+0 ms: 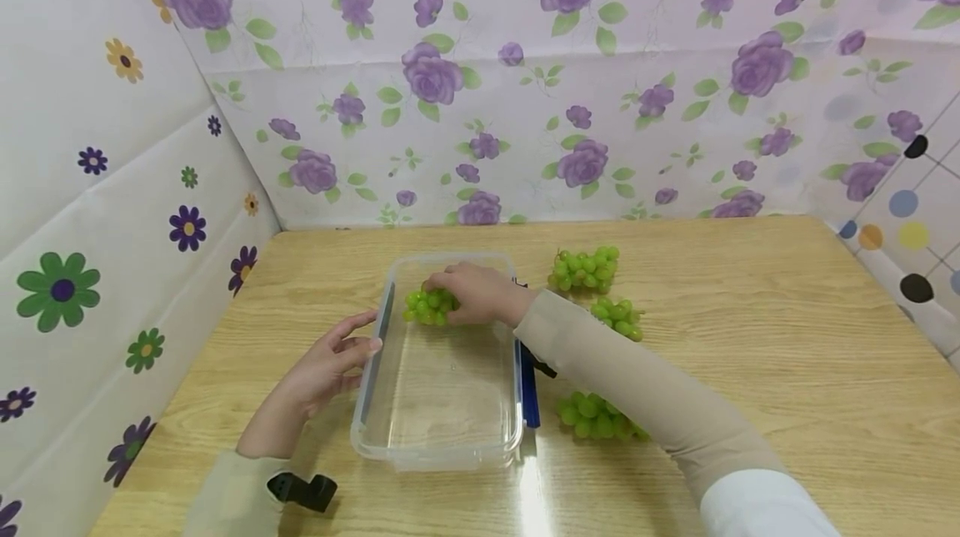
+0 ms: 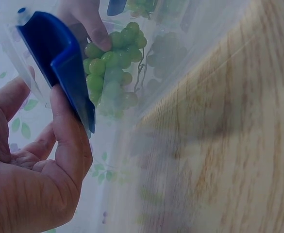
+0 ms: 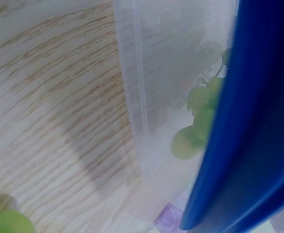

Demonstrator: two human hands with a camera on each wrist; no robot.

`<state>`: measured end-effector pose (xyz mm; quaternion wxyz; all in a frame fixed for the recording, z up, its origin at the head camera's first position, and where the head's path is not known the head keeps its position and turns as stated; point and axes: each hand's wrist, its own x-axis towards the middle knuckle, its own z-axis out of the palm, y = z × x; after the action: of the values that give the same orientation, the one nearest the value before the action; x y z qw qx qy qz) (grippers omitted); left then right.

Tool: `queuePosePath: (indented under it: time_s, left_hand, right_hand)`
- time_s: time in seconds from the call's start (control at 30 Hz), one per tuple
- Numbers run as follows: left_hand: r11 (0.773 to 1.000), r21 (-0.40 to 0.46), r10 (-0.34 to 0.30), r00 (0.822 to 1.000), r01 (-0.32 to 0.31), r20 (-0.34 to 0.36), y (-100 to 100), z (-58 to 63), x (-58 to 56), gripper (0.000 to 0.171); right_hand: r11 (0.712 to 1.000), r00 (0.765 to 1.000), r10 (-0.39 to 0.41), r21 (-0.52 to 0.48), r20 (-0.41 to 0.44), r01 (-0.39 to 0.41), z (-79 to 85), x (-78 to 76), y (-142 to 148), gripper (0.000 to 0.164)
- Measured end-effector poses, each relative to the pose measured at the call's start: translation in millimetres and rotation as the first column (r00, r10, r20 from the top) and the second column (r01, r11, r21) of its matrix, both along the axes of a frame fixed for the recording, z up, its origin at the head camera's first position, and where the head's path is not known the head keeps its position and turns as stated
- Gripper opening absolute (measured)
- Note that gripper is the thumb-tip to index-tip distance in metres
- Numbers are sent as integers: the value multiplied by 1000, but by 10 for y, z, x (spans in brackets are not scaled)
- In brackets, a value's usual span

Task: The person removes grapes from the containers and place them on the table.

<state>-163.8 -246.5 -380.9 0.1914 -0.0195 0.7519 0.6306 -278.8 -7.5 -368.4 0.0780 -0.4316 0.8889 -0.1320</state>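
Observation:
A clear plastic container (image 1: 450,387) with blue side flaps (image 2: 66,53) stands on the table. Inside its far left part, my right hand (image 1: 480,295) holds a bunch of green grapes (image 1: 427,308), its fingers over the top of the bunch. The same grapes (image 2: 112,63) show through the container wall in the left wrist view. My left hand (image 1: 330,366) rests against the container's left side, fingers spread and loosely bent, with fingertips at the rim and the blue flap. In the right wrist view the right hand is hidden behind a blue flap (image 3: 239,145).
To the container's right lie more green grape bunches: one at the back (image 1: 585,268), one in the middle (image 1: 617,317), and one nearer the front (image 1: 592,416), partly under the right forearm. The wooden table (image 1: 787,328) meets a flowered cloth wall (image 1: 525,120) behind.

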Motion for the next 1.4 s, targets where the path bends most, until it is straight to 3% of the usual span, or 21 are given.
queuePosePath:
  time_s: [0.5,0.9,1.4]
  left_hand:
    - [1000,3,4,1000,-4,-2,-3,-7,5,67]
    - [1000,-6,9,1000,-10,-8,-1,-15,7,66]
    - [1000,-10,15,1000,-15,1,12,-14,3,65]
  right_hand:
    - [999,1000,12,-48,23,-11,17,15,22,40]
    - [991,995,28,-136,94,-15,81,14,50,33]
    - [993,995,15,-119,94,-3,65,54,52,26]
